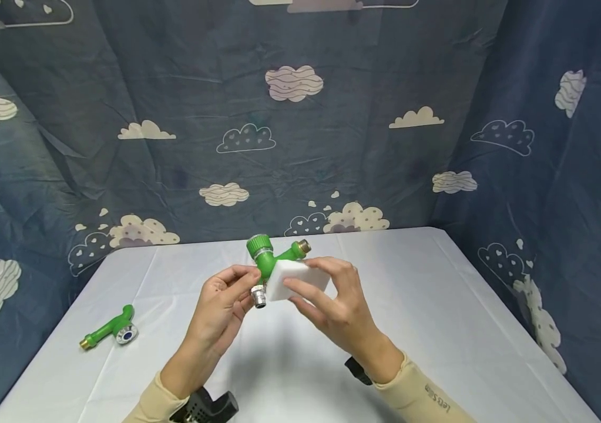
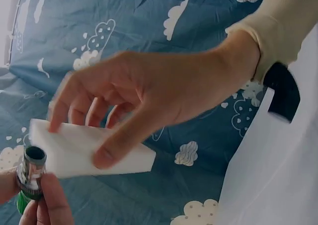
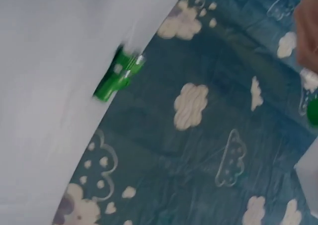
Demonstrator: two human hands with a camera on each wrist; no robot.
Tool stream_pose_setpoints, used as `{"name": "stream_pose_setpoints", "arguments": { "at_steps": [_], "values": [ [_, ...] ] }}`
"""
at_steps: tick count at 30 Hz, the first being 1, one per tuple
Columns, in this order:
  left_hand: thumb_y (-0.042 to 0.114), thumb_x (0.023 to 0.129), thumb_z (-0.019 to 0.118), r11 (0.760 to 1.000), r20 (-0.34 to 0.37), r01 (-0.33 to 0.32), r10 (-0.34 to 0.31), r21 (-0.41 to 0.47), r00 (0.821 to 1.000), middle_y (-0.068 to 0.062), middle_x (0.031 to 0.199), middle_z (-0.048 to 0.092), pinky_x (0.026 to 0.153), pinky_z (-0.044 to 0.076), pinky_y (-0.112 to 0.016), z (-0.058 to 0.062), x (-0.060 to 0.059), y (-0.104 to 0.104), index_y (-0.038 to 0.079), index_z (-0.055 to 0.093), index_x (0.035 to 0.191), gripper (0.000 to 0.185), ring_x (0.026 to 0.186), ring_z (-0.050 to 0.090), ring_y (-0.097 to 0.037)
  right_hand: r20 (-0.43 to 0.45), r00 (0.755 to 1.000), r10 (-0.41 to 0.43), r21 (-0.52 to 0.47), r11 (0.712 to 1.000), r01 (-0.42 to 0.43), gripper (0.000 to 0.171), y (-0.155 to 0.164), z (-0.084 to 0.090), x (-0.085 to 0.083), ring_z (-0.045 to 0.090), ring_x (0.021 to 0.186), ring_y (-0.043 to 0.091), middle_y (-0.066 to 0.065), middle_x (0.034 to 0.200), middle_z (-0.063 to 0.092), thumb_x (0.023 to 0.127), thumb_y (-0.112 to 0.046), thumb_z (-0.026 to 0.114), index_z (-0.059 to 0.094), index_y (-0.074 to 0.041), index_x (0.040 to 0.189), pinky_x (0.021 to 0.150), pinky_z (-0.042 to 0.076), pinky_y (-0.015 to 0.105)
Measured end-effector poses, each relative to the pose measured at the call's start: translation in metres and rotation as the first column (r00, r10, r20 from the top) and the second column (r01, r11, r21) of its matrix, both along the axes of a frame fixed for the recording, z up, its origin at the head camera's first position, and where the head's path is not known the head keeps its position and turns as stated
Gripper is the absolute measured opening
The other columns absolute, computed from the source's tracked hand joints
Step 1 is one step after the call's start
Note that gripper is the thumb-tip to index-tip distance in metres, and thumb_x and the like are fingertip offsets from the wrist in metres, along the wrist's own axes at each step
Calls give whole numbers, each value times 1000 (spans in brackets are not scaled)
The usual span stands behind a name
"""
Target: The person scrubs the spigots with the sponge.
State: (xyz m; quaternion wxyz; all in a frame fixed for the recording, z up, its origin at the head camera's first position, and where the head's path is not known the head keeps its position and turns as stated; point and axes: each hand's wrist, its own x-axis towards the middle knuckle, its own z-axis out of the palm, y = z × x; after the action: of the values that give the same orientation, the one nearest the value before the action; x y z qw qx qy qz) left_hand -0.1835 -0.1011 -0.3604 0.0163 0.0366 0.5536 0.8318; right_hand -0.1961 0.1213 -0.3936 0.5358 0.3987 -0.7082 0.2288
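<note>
Left grip (image 1: 224,310) pinches a green tap (image 1: 264,261); right grip (image 1: 343,310) pinches a white sponge (image 1: 281,281) beside it. Wiping, I think; next needs steady, soft rubs.

Creased dark-blue drapes (image 1: 200,88), pale cloud prints (image 1: 294,83), white cloth-covered table (image 1: 437,329)

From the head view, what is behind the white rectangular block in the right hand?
A green metal-ended tap is partly behind the white block: its ribbed cap, brass-coloured threaded end and silver nozzle show; whatever the block covers cannot be seen.
</note>
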Motion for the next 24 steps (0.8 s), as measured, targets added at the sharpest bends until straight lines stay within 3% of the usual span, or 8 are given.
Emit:
{"name": "stream_pose_setpoints", "arguments": {
  "at_steps": [6, 10, 14, 17, 20, 22, 23, 24],
  "values": [
    [3, 103, 67, 998, 45, -21, 18, 54, 999, -1, 90, 70, 70, 60, -18, -4, -8, -3, 11, 72, 92, 14, 75, 72, -8, 41, 992, -119, -96, 988, 122, 25, 17, -2, -15, 57, 113, 42, 26, 127, 62, 105, -29, 72, 76, -17, 126, 84, 50, 53],
    [5, 104, 67, 996, 65, -43, 38, 80, 997, 0, 86, 72, 71, 61, -18, -9, -13, -3, 11, 71, 94, 13, 73, 74, -7, 8, 996, -94, -100, 991, 94, 26, 20, 3, -15, 58, 112, 43, 27, 125, 62, 107, -33, 68, 76, -15, 124, 84, 52, 53],
    [4, 103, 67, 997, 60, 40, -44, 67, 997, 0, 87, 72, 72, 61, -20, -11, -11, 0, 11, 72, 93, 14, 75, 73, -8, -51, 998, -37, -18, 999, 36, 24, 17, 4, -15, 59, 113, 41, 25, 125, 64, 106, -31, 69, 76, -17, 124, 86, 54, 52],
    [1, 103, 66, 992, 49, 115, -117, 49, 992, -1, 90, 72, 72, 62, -21, -11, -8, 0, 11, 72, 93, 15, 77, 74, -9, -40, 998, -49, -38, 998, 48, 22, 20, 3, -18, 59, 113, 42, 26, 125, 63, 103, -26, 72, 76, -17, 122, 86, 51, 51],
    [0, 102, 66, 989, 31, 148, -149, 31, 988, -2, 94, 71, 74, 63, -22, -11, -8, -4, 10, 72, 94, 14, 79, 74, -11, 48, 996, -75, -137, 987, 81, 28, 27, 4, -22, 59, 112, 44, 28, 126, 62, 94, -18, 76, 75, -12, 121, 83, 49, 50],
    [-1, 101, 69, 989, 6, 146, -146, 12, 989, -2, 95, 70, 76, 65, -23, -10, -9, -6, 11, 73, 95, 14, 80, 74, -12, 174, 984, -48, -228, 970, 87, 37, 32, 5, -23, 60, 114, 40, 26, 127, 62, 89, -14, 77, 73, -9, 125, 84, 51, 44],
    [-1, 100, 70, 989, -9, 145, -145, -1, 989, -2, 96, 69, 77, 65, -23, -9, -9, -7, 11, 73, 96, 13, 80, 74, -12, 263, 965, 11, -276, 959, 65, 41, 34, 6, -22, 61, 114, 36, 24, 128, 63, 89, -11, 77, 71, -7, 129, 86, 53, 40],
    [-1, 100, 71, 989, -24, 145, -145, -15, 989, -2, 96, 69, 77, 65, -24, -9, -9, -8, 12, 73, 96, 13, 81, 74, -12, 362, 927, 98, -330, 944, 29, 44, 35, 7, -22, 63, 114, 31, 20, 128, 64, 91, -9, 75, 67, -7, 134, 88, 54, 36]
  ]
}}
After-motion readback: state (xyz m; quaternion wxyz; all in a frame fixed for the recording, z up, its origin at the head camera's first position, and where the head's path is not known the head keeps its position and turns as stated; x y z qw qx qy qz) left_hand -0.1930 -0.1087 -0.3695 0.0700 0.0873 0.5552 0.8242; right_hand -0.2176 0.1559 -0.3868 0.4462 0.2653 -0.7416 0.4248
